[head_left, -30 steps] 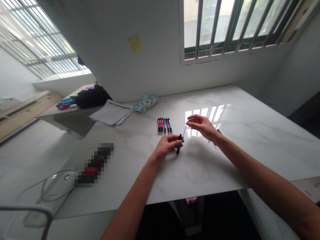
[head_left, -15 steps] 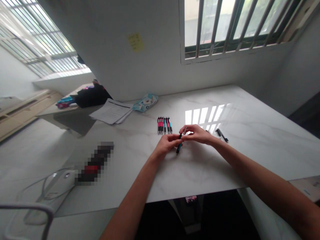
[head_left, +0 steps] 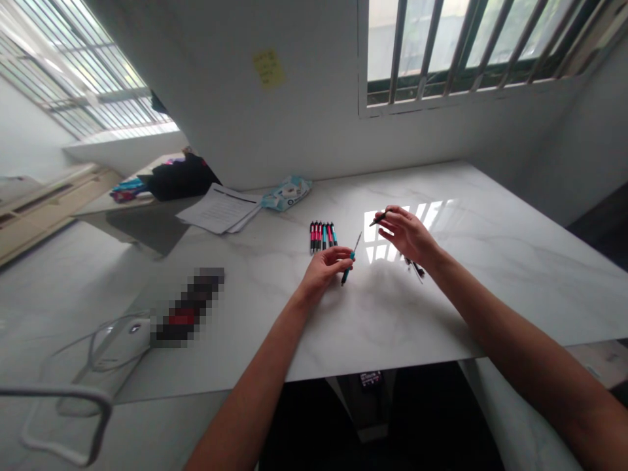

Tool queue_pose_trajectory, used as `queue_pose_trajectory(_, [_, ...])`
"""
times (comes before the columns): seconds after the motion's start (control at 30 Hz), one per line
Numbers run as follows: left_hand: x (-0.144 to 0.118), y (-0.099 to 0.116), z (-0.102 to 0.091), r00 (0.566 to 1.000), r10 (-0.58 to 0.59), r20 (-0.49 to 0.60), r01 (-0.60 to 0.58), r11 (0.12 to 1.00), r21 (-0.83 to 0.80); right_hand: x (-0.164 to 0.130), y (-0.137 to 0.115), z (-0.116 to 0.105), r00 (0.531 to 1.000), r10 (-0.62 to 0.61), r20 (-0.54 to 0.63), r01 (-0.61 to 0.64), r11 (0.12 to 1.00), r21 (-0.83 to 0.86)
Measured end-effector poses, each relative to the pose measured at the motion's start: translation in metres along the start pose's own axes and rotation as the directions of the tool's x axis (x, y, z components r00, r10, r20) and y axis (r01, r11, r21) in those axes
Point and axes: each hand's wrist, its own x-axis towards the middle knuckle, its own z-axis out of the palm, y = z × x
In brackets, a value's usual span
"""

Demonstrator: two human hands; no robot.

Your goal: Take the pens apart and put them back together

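Pen (head_left: 347, 268), teal and partly taken apart, sits pinched in the left hand (head_left: 324, 268) just above the table (head_left: 490, 261), its thin refill sticking up and away from the fingers. The right hand (head_left: 407, 232) is raised a little to the right, apart from the left, and its fingertips are closed on a small black piece (head_left: 377, 220) lifted clear of the pen. Both forearms reach in from the near edge of the white marble top. Under the right wrist lie a few loose dark parts (head_left: 415, 267), too small to make out. Just beyond the left hand, a row of pens (head_left: 322, 235) in red and teal lies side by side, tips pointing away. Farther back and to the left are a stack of papers (head_left: 220, 210) and a pale blue packet (head_left: 286, 193), near each other. On the near left side rests a white device (head_left: 115, 343) with a cable. Against the far wall, a yellow note (head_left: 268, 68) hangs beside a barred window (head_left: 471, 46).
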Motion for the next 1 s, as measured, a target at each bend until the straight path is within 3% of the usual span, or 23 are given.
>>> queue_pose_trajectory(0.1, [0.005, 0.002, -0.006, 0.978, 0.139, -0.153, -0.134, 0.99, 0.042, 0.004, 0.005, -0.005, 1.0, -0.014, -0.025, 0.014, 1.0, -0.001])
queue_pose_trajectory(0.2, [0.008, 0.001, -0.012, 0.921, 0.29, -0.26, -0.232, 0.945, 0.232, 0.003, 0.015, 0.0, 0.998, -0.058, -0.007, 0.057, 0.991, -0.123])
queue_pose_trajectory(0.33, [0.008, -0.001, -0.015, 0.863, 0.449, -0.233, -0.268, 0.796, 0.542, -0.001, 0.022, 0.006, 0.985, -0.167, 0.041, 0.17, 0.903, -0.396])
queue_pose_trajectory(0.47, [0.006, -0.003, -0.018, 0.839, 0.507, -0.199, -0.254, 0.687, 0.681, -0.002, 0.023, 0.006, 0.973, -0.223, 0.06, 0.219, 0.81, -0.543])
queue_pose_trajectory(0.77, [0.006, -0.002, -0.022, 0.803, 0.561, -0.199, -0.231, 0.602, 0.765, -0.002, 0.02, 0.013, 0.983, -0.179, -0.041, 0.157, 0.934, -0.321])
queue_pose_trajectory(1.0, [0.008, -0.006, -0.024, 0.803, 0.568, -0.182, -0.235, 0.582, 0.779, -0.005, 0.02, 0.019, 0.979, -0.204, -0.027, 0.186, 0.932, -0.311])
